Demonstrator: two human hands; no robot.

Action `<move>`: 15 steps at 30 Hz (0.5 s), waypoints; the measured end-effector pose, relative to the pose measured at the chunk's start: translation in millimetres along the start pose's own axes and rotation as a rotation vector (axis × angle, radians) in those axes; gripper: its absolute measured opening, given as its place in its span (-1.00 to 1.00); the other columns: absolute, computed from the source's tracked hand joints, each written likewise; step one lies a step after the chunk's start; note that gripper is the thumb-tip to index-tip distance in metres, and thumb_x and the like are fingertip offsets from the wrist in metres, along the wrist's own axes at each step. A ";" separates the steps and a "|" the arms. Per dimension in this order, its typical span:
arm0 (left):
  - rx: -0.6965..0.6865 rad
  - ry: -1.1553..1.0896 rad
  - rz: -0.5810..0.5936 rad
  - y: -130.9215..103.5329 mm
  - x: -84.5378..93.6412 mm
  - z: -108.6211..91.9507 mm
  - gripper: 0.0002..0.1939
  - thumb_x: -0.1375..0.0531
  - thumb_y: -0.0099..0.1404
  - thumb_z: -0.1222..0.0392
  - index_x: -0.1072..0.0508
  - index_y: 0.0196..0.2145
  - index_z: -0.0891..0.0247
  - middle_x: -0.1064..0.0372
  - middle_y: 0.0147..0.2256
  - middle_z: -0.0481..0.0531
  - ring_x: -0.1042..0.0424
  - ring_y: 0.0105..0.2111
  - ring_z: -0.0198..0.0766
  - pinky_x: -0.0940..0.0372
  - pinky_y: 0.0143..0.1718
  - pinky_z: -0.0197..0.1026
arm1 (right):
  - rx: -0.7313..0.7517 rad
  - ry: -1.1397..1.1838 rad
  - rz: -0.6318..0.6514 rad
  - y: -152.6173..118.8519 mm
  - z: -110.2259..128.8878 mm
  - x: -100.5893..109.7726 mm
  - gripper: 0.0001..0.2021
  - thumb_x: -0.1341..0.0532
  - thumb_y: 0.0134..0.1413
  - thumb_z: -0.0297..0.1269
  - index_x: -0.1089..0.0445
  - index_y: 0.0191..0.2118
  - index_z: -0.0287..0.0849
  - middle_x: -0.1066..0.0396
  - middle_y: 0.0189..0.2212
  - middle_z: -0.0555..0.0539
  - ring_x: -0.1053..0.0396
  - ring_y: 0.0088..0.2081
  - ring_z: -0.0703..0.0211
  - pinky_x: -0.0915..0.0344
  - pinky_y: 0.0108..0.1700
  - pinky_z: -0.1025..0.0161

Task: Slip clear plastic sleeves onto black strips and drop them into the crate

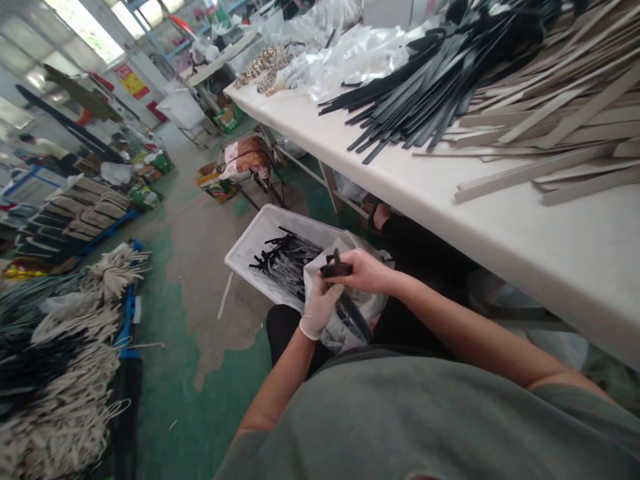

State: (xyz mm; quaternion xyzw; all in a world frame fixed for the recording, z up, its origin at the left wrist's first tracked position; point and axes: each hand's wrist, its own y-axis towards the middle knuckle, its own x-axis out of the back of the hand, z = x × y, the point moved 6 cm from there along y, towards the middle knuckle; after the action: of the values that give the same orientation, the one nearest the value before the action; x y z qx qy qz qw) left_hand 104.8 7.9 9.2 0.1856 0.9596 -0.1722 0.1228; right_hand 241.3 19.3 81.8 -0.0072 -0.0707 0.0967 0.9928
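Over my lap, both hands come together around a black strap (355,317). My left hand (319,308) wears a pale thin glove, and its fingers are closed on the strap. Bare, my right hand (367,272) pinches a dark looped part of the strap above the left one. The strap's lower length hangs towards my legs, over whitish plastic sheeting (313,270). Just beyond my hands is a white plastic bin (245,243) holding many black straps (285,257). The exact finger contact is partly hidden.
To my right runs a long white table (380,173) bearing black strips (415,93), beige strips (550,113) and gold metal parts (257,67). A stool (250,160) stands beyond the bin. Bundled cords (70,380) lie on the left, and another person (47,150) is far off.
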 end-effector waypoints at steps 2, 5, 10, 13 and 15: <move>-0.002 0.051 -0.020 0.0 -3.2 -3.1 -0.75 -0.38 0.11 0.18 -0.57 -0.21 0.20 -0.52 -0.27 -0.02 -0.44 -0.14 -0.17 -0.27 0.03 -0.19 | -0.036 -0.073 0.022 -4.8 0.0 -4.2 -0.66 -0.39 -0.12 0.01 -0.56 -0.43 -0.22 -0.45 -0.58 0.02 -0.40 -0.46 0.21 -0.26 -0.44 0.37; 0.058 0.152 0.067 -8.8 -7.9 8.6 -0.86 -0.35 0.15 0.16 -0.57 -0.30 0.21 -0.48 -0.38 0.00 -0.41 -0.29 -0.19 -0.30 -0.09 -0.17 | -0.067 -0.065 0.019 -11.8 -1.7 1.4 -0.63 -0.39 -0.14 0.05 -0.58 -0.41 -0.22 -0.50 -0.53 -0.01 -0.44 -0.39 0.12 -0.31 -0.39 0.33; 0.127 0.395 0.274 -41.9 -2.8 49.6 -0.76 -0.28 0.23 0.00 -0.53 -0.42 0.23 -0.42 -0.46 0.00 -0.33 -0.42 -0.23 -0.24 -0.26 -0.19 | -0.017 0.056 -0.184 -27.6 -5.6 36.9 -0.60 -0.32 -0.04 0.04 -0.61 -0.30 -0.24 -0.50 -0.53 -0.09 -0.37 -0.49 0.18 -0.23 -0.49 0.30; 0.217 0.310 0.320 -50.9 15.0 73.5 -0.67 -0.31 0.18 -0.09 -0.54 -0.38 0.27 -0.44 -0.45 0.00 -0.33 -0.43 -0.26 -0.22 -0.31 -0.23 | -0.108 0.050 -0.236 -34.0 -19.1 53.8 -0.60 -0.30 0.00 0.01 -0.61 -0.24 -0.27 -0.40 -0.63 -0.02 -0.05 -0.69 0.37 0.07 -0.65 0.32; 0.252 0.243 0.268 -41.8 36.0 79.5 -0.64 -0.34 0.14 -0.11 -0.55 -0.41 0.30 -0.45 -0.46 0.02 -0.35 -0.43 -0.26 -0.23 -0.31 -0.24 | -0.132 0.043 -0.271 -33.3 -24.6 61.1 -0.59 -0.29 0.01 0.00 -0.60 -0.21 -0.28 -0.40 -0.62 -0.01 0.04 -0.70 0.40 0.15 -0.65 0.31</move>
State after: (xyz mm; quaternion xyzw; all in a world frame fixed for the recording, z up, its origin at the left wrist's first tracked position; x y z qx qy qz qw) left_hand 69.3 -47.2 -62.1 0.3448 0.9050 -0.2492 0.0040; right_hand 310.5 -1.6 66.9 -0.0651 -0.0557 -0.0433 0.9954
